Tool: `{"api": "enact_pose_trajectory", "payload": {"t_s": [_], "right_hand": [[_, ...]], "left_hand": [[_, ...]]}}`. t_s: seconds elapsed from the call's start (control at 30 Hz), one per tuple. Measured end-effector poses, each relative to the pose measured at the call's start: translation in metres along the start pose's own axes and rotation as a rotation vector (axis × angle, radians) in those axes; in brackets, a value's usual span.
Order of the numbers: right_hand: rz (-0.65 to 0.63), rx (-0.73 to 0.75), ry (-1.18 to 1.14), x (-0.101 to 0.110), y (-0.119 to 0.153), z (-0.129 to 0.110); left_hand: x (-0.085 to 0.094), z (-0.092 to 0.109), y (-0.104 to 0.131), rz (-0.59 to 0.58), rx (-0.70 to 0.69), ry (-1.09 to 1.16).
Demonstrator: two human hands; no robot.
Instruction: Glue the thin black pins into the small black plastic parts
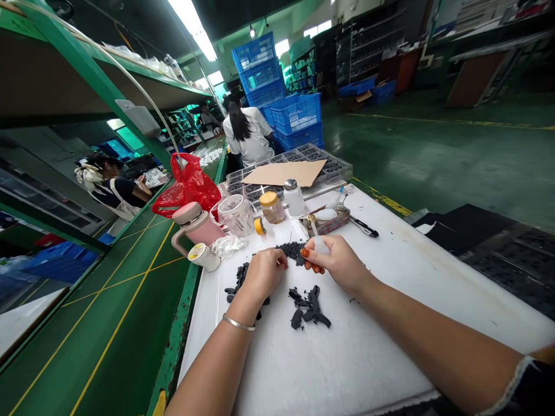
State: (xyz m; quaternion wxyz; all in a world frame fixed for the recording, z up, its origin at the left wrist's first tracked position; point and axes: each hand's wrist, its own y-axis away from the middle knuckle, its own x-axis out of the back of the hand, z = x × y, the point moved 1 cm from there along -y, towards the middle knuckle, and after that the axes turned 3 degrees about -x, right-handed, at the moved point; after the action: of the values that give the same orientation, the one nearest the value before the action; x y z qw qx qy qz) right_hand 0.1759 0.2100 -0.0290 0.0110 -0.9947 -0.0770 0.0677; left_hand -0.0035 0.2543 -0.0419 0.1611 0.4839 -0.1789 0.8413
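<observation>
My left hand (265, 273) is closed at the near side of a heap of small black parts (291, 249), its fingertips pinched; what they hold is too small to make out. My right hand (336, 260) grips a small white bottle (319, 245) with a thin tip, close to the right end of that heap. Under and beside my left hand lies a pile of larger black pieces (241, 277). Nearer to me, between my forearms, a loose group of curved black pieces (315, 306) rests on the white tabletop (347, 358).
Behind my hands stand a pink thermos (197, 222), clear mug (236, 214), yellow-lidded jar (272, 207), white bottle (293, 197) and small box (327, 219). A utility knife (365, 226) lies right. Cardboard (284, 173) covers a compartment tray. A green conveyor (125, 289) runs left; two people sit beyond.
</observation>
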Motion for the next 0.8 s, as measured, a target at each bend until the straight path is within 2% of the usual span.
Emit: {"api": "enact_pose_trajectory", "payload": {"t_s": [0.1, 0.27, 0.37, 0.53, 0.8], "right_hand": [[0.002, -0.004, 0.050, -0.001, 0.002, -0.002], [-0.029, -0.009, 0.105, -0.006, 0.008, -0.008], [-0.067, -0.019, 0.104, -0.010, 0.012, -0.011], [-0.128, -0.029, 0.069, -0.015, 0.019, -0.012], [-0.123, -0.025, 0.074, -0.015, 0.021, -0.011]], "left_hand": [[0.009, 0.003, 0.007, -0.014, 0.047, 0.174], [0.021, 0.011, 0.027, 0.046, 0.305, 1.046], [0.020, 0.015, 0.036, 0.087, 0.391, 1.331], [0.011, 0.020, 0.040, 0.078, 0.412, 1.591], [0.000, 0.015, 0.044, -0.001, 0.476, 1.723]]}}
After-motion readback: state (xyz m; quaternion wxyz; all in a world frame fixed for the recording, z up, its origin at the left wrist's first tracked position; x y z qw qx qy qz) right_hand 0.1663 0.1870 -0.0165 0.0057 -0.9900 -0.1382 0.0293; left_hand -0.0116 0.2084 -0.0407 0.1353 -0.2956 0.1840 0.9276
